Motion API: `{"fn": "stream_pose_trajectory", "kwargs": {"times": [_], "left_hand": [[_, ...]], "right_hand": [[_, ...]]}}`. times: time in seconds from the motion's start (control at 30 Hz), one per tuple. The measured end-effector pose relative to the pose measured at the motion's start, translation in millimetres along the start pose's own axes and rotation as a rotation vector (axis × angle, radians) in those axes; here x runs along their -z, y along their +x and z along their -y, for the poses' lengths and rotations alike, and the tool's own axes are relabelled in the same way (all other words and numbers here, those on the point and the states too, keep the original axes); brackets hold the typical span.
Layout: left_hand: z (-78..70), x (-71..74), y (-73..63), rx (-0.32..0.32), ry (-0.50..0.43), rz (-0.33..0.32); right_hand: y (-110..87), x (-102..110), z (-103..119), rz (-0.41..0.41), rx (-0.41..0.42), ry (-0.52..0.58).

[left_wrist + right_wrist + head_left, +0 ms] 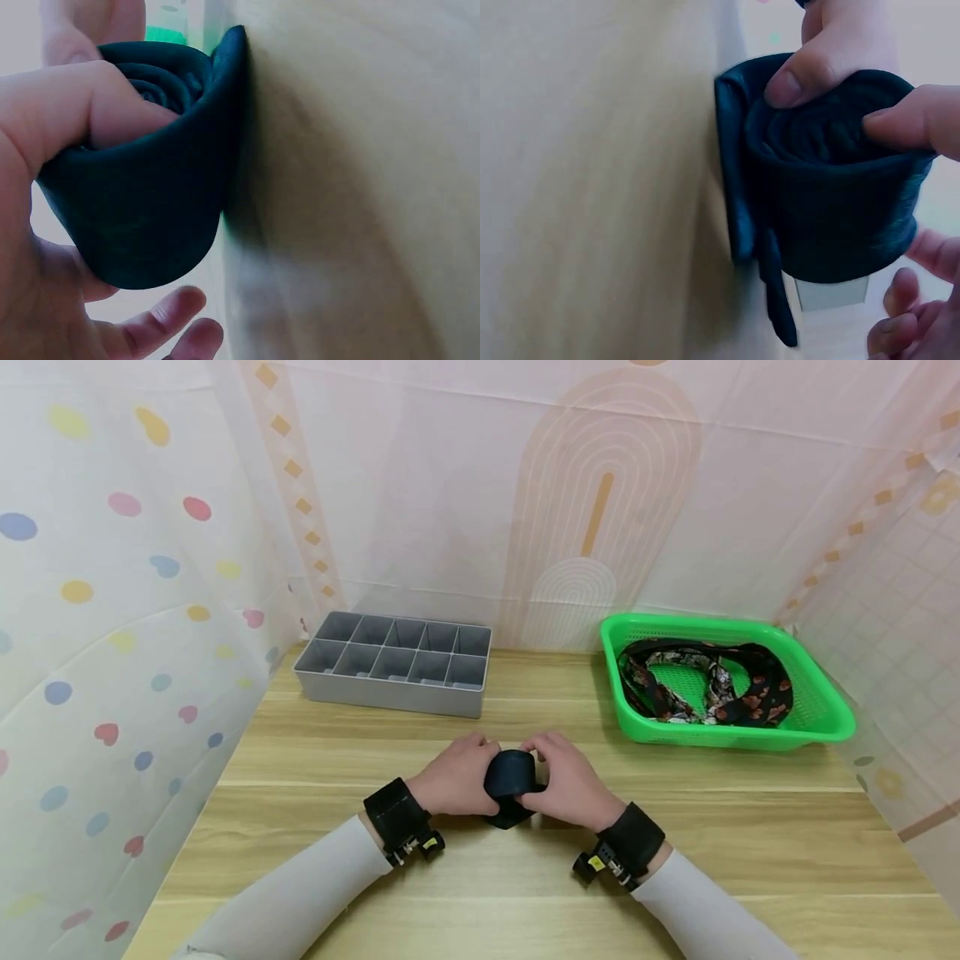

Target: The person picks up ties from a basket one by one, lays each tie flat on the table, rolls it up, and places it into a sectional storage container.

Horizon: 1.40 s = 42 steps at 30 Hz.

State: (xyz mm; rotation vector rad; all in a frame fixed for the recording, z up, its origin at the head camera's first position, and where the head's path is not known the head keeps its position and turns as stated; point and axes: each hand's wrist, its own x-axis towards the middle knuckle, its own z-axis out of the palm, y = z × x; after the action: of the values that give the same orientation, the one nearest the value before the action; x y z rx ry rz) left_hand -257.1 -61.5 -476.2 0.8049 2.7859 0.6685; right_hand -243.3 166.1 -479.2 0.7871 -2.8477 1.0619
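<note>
Nearest, 2 pale sleeves (pixel 300 881) reach in over the wood-grain table (pixel 465 910), and each wrist wears a black strap (pixel 396 814) with a small black camera (pixel 432 844) fixed to it. Ahead of them, the 2 hands meet around 1 dark roll (pixel 512 772), which sits at the middle of the near part of the table. The left hand (pixel 457 777) grips its left side, the thumb dipping into the coiled end and the other fingers bent beyond it. The right hand (pixel 573 783) pinches it from the right, thumb pressed to the coil. The roll is smooth and wound in a tight spiral; its loose outer flap (pixel 735 180) lies along the tabletop, and a narrow tip (pixel 780 300) sticks out beside it.

Farther off, to the left, a grey tray (pixel 390 693) stands near the back edge, divided into 10 compartments in 2 rows of 5. Well apart from it on the right is a green basket (pixel 821 727) with perforated walls, holding dark flowered cloth (pixel 768 689) laid in a loop; I cannot tell how many pieces. Behind everything hangs a pale curtain (pixel 420 485) printed with arches and diamonds, with coloured dots and hearts on the left side and a grid on the right.
</note>
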Motion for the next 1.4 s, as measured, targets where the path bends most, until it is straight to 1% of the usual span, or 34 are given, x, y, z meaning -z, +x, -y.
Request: {"fn": "stream_pose_trajectory", "kwargs": {"times": [0.1, 0.2, 0.33, 0.5, 0.57, 0.67, 0.73, 0.83, 0.93, 1.03, 1.17, 1.23, 1.33, 1.4], "left_hand": [[-0.4, 1.8, 0.1, 0.018, 0.000, -0.044], [-1.8, 3.2, -0.3, 0.016, -0.014, -0.082], [-3.9, 4.1, -1.4, -0.004, -0.081, -0.085], [-2.1, 4.3, -1.5, 0.003, -0.167, -0.034], [0.0, 4.8, -1.4, 0.014, -0.211, 0.008], [2.7, 6.2, -1.6, 0.035, -0.293, 0.077], [3.8, 6.9, -1.5, 0.043, -0.372, 0.113], [4.4, 6.3, -1.0, 0.048, -0.485, 0.131], [2.7, 4.2, -0.9, 0.060, -0.626, 0.138], [-0.9, 1.1, -1.4, 0.075, -0.748, 0.119], [-6.7, -6.4, -1.1, 0.093, -0.878, 0.048], [-9.6, -10.0, -0.6, 0.108, -0.948, 0.007], [-11.3, -12.9, 0.5, 0.129, -1.046, -0.060], [-10.2, -13.5, 1.6, 0.125, -1.092, -0.101]], "right_hand": [[1.0, 4.3, -0.2, 0.024, -0.029, -0.028], [2.3, 6.9, -2.2, 0.065, -0.045, -0.056], [3.5, 8.3, -5.9, 0.125, -0.036, -0.065], [3.6, 7.8, -11.0, 0.187, -0.039, -0.084], [3.4, 6.9, -12.5, 0.198, -0.043, -0.101], [3.4, 4.8, -12.6, 0.192, -0.045, -0.121], [3.0, 3.6, -11.5, 0.181, -0.046, -0.129], [2.3, 1.6, -8.0, 0.152, -0.042, -0.136], [1.1, -0.2, -4.8, 0.114, -0.032, -0.172], [0.0, -1.7, -2.6, 0.054, -0.010, -0.209], [-0.6, -3.8, 0.0, -0.021, 0.061, -0.229], [-1.0, -4.8, 1.0, -0.046, 0.098, -0.225], [-1.6, -5.3, 1.5, -0.076, 0.129, -0.195], [-1.7, -4.9, 1.6, -0.089, 0.147, -0.161]]}}
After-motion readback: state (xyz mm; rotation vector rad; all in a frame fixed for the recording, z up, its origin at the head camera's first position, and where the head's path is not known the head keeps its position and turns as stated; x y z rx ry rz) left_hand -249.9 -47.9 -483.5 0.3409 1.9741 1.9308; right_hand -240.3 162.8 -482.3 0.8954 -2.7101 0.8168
